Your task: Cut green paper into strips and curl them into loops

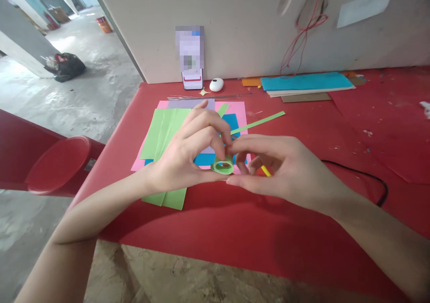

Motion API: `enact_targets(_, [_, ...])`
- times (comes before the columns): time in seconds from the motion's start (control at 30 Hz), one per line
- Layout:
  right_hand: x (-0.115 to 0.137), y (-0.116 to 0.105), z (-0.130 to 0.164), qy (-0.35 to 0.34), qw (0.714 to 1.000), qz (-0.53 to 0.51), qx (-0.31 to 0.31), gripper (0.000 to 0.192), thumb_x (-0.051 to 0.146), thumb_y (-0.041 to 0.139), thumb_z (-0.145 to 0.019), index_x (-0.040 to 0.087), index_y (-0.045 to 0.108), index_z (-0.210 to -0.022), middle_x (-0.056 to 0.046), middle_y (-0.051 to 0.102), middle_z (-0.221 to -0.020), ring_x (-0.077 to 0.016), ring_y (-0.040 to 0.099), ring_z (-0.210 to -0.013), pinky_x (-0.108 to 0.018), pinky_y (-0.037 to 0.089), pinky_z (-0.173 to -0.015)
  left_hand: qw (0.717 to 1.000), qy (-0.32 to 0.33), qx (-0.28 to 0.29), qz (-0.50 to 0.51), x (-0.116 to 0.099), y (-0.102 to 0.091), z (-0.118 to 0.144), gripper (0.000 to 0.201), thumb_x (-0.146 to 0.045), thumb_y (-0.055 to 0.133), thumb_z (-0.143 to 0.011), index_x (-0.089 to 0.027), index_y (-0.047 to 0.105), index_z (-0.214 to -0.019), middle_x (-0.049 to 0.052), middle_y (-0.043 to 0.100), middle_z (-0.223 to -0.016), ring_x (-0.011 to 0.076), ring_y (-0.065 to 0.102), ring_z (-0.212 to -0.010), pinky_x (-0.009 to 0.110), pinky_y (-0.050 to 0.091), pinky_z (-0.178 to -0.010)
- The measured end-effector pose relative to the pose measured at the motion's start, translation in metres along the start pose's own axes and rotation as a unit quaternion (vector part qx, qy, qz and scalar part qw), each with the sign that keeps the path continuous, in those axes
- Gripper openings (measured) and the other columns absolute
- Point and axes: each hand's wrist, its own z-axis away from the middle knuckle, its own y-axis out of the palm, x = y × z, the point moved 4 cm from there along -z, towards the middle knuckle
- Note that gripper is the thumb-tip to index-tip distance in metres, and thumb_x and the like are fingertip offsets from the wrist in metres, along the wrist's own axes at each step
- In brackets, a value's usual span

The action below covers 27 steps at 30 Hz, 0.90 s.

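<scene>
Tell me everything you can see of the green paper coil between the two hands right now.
The green paper coil is a light green paper strip rolled into a loose ring of a few turns, open in the middle, its opening facing up toward the camera. It sits just above the red table, in front of the colored sheets. The left hand pinches it from the left and above, and the right hand meets it from the right with its fingertips. Its underside is hidden.

Paper coil (223, 165) between hands, above paper sheets (168, 133).
</scene>
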Motion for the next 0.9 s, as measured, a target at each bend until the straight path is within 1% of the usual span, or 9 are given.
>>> enact_targets(0.1, [0.001, 0.002, 0.0, 0.003, 1.0, 0.016, -0.003, 0.01, 0.028, 0.064, -0.071, 0.022, 0.067, -0.079, 0.001, 0.062, -0.075, -0.0115, 0.055, -0.067, -0.022, 0.043, -0.053, 1.0, 0.0, 0.009, -0.016, -0.002, 0.002, 0.0, 0.036, -0.051, 0.062, -0.076, -0.021, 0.048, -0.062, 0.0, 0.06, -0.079, 0.0149, 0.057, -0.08, 0.05, 0.036, -0.103])
enact_targets(0.17, [0.001, 0.001, 0.0, 0.009, 1.0, 0.016, 0.004, 0.008, 0.028, 0.064, -0.072, 0.021, 0.066, -0.075, 0.002, 0.06, -0.069, -0.0106, 0.053, -0.063, -0.022, 0.041, -0.051, 1.0, 0.002, 0.02, -0.022, -0.003, 0.002, 0.0, 0.034, -0.051, 0.062, -0.076, -0.021, 0.05, -0.064, 0.0, 0.061, -0.079, 0.0148, 0.057, -0.08, 0.05, 0.035, -0.105])
enact_targets(0.3, [0.0, -0.004, -0.001, 0.005, 1.0, 0.002, 0.029, 0.008, 0.029, 0.065, -0.072, 0.02, 0.066, -0.072, 0.001, 0.058, -0.066, -0.0106, 0.052, -0.061, -0.022, 0.043, -0.051, 0.998, 0.038, 0.029, -0.028, -0.002, 0.0, -0.001, 0.015, -0.041, 0.063, -0.079, -0.026, 0.061, -0.078, 0.0, 0.063, -0.085, 0.0148, 0.058, -0.085, 0.047, 0.035, -0.105])
enact_targets(0.37, [-0.001, -0.007, -0.001, -0.007, 1.0, -0.004, 0.022, 0.01, 0.029, 0.065, -0.073, 0.022, 0.068, -0.078, 0.001, 0.061, -0.071, -0.0112, 0.054, -0.063, -0.023, 0.044, -0.051, 0.998, 0.054, 0.016, -0.027, -0.001, -0.002, 0.0, 0.009, -0.037, 0.063, -0.079, -0.029, 0.064, -0.081, -0.001, 0.064, -0.085, 0.0153, 0.058, -0.087, 0.047, 0.038, -0.103])
enact_targets(0.47, [0.001, -0.01, -0.001, -0.04, 0.999, 0.019, -0.031, 0.027, 0.032, 0.069, -0.069, 0.024, 0.066, -0.095, 0.0, 0.063, -0.083, -0.0116, 0.054, -0.064, -0.024, 0.046, -0.051, 0.999, 0.03, -0.021, -0.03, 0.005, -0.004, 0.0, 0.008, -0.037, 0.064, -0.079, -0.029, 0.065, -0.078, -0.002, 0.065, -0.081, 0.0159, 0.059, -0.086, 0.046, 0.041, -0.099])
enact_targets(0.53, [0.005, -0.011, 0.0, -0.075, 0.992, 0.067, -0.075, 0.033, 0.031, 0.072, -0.068, 0.023, 0.064, -0.099, -0.002, 0.063, -0.09, -0.0119, 0.053, -0.063, -0.026, 0.048, -0.052, 0.999, 0.001, -0.041, -0.028, 0.008, -0.005, 0.001, 0.013, -0.039, 0.065, -0.077, -0.027, 0.063, -0.073, -0.002, 0.064, -0.078, 0.0152, 0.059, -0.084, 0.046, 0.042, -0.098])
enact_targets(0.7, [0.017, -0.008, 0.004, -0.172, 0.957, 0.19, -0.138, 0.007, 0.026, 0.067, -0.074, 0.023, 0.063, -0.08, -0.002, 0.066, -0.083, -0.0128, 0.054, -0.06, -0.028, 0.046, -0.056, 0.996, -0.037, -0.079, 0.011, 0.009, -0.003, 0.002, 0.03, -0.044, 0.066, -0.074, -0.02, 0.053, -0.065, -0.001, 0.061, -0.073, 0.0135, 0.059, -0.075, 0.042, 0.047, -0.091])
enact_targets(0.8, [0.015, -0.004, 0.004, -0.188, 0.948, 0.215, -0.143, 0.004, 0.026, 0.066, -0.076, 0.024, 0.062, -0.076, -0.001, 0.066, -0.08, -0.0127, 0.055, -0.06, -0.027, 0.045, -0.055, 0.995, -0.043, -0.084, 0.013, 0.008, -0.002, 0.003, 0.031, -0.044, 0.066, -0.075, -0.019, 0.05, -0.065, -0.002, 0.062, -0.072, 0.0127, 0.06, -0.073, 0.042, 0.047, -0.092])
enact_targets(0.9, [0.013, -0.004, 0.006, -0.23, 0.926, 0.231, -0.189, 0.006, 0.023, 0.065, -0.076, 0.023, 0.059, -0.074, 0.001, 0.065, -0.073, -0.0106, 0.052, -0.054, -0.025, 0.045, -0.051, 0.997, -0.036, -0.065, -0.027, 0.006, -0.003, 0.002, 0.024, -0.04, 0.064, -0.078, -0.019, 0.055, -0.069, -0.002, 0.065, -0.075, 0.013, 0.061, -0.077, 0.044, 0.042, -0.098])
